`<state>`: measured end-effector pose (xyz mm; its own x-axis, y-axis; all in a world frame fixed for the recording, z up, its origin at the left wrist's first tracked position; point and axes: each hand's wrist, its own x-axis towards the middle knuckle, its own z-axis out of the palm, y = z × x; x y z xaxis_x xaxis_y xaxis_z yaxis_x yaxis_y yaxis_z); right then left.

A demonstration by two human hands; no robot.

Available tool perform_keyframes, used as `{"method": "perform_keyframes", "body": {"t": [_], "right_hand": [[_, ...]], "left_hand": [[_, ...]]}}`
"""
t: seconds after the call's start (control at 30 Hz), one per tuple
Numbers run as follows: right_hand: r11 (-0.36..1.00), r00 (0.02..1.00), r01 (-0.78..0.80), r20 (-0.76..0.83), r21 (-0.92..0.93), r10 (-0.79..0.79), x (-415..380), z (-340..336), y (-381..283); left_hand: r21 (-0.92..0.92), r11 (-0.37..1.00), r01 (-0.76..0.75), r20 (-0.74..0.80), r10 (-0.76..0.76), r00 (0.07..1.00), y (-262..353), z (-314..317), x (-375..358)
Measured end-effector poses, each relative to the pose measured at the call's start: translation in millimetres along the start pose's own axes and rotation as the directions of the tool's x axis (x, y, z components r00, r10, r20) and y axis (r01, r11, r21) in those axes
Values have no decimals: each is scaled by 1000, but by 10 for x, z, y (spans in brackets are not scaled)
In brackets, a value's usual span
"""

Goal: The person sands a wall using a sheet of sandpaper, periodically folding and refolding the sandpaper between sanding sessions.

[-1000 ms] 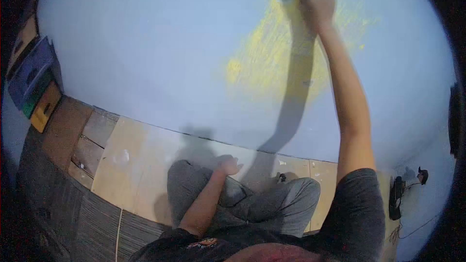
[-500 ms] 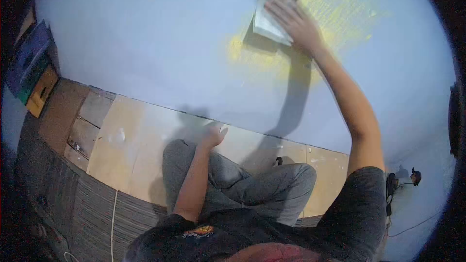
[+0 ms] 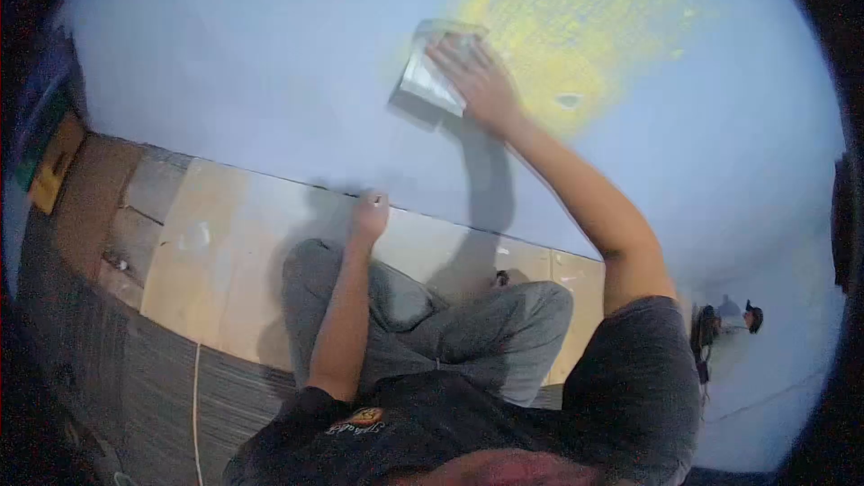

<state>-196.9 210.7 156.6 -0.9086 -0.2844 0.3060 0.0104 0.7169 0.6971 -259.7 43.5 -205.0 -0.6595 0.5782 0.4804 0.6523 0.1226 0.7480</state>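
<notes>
My right hand (image 3: pixel 477 81) lies flat over a pale rectangular sanding sheet (image 3: pixel 421 79), pressing it against the light blue wall (image 3: pixel 270 63). Its fingers stretch across the sheet's upper part, and the sheet's shadow falls just below it. To the right of the hand is a rough yellow patch (image 3: pixel 576 36) with a small whitish spot (image 3: pixel 569 101) low down in it. My left hand (image 3: pixel 371 216) is held loosely curled above my knee, near the foot of the wall. It is slightly blurred, and nothing shows in its fingers.
Pale boards (image 3: pixel 225 252) run along the wall's foot, with my crossed legs (image 3: pixel 432 324) over them. Dark striped matting (image 3: pixel 162 378) and a thin cord (image 3: pixel 197 405) lie at left. A yellow box-like object (image 3: pixel 56 166) stands far left; dark items with a cable (image 3: pixel 706 342) are at right.
My right hand and the sanding sheet have moved left and down, off the yellow patch's middle to its left edge. My left hand has risen slightly, its fingers more curled. The view has shifted a little.
</notes>
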Motion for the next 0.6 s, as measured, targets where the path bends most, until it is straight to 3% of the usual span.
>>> {"method": "perform_keyframes", "body": {"t": [0.07,0.1,0.17,0.23,0.27,0.3,0.33,0.37,0.4,0.43,0.47,0.53,0.6], "right_hand": [[964,938,258,257,-66,-233,-409,205,-354],[950,923,312,244,-23,-297,-517,295,-337],[914,890,403,211,57,-405,-715,367,-143],[928,903,371,228,20,-365,-469,38,312],[925,925,354,202,-137,-323,-274,-244,589],[963,966,196,207,-187,-156,-48,-564,908],[929,994,106,52,-355,-94,147,-845,1290],[958,988,5,-147,-286,-49,280,-1120,1522],[969,972,-131,-221,-207,84,413,-1218,1962],[970,908,-222,-384,-103,167,575,-1513,1885],[942,851,-300,-489,-149,194,628,-1642,1840],[922,775,-354,-601,-158,195,683,-1378,1660],[928,817,-371,-489,-43,304,643,-761,1227]], "left_hand": [[-45,961,272,118,-265,957,204,-119,16],[-47,917,395,175,-382,907,244,-168,49],[-56,969,242,140,-232,963,202,-215,24],[-56,963,262,160,-251,955,236,-217,60],[-50,931,362,196,-347,917,277,-205,93],[-39,886,462,230,-442,867,309,-204,93],[-62,888,456,250,-428,869,317,-193,110],[-84,888,453,268,-417,868,322,-189,115],[-107,887,450,284,-406,868,315,-184,132],[-100,896,433,289,-391,874,310,-173,146],[-92,903,419,296,-377,878,322,-149,148],[-85,913,399,311,-356,881,281,-81,123],[-136,917,375,281,-327,902,236,-3,98]]}}
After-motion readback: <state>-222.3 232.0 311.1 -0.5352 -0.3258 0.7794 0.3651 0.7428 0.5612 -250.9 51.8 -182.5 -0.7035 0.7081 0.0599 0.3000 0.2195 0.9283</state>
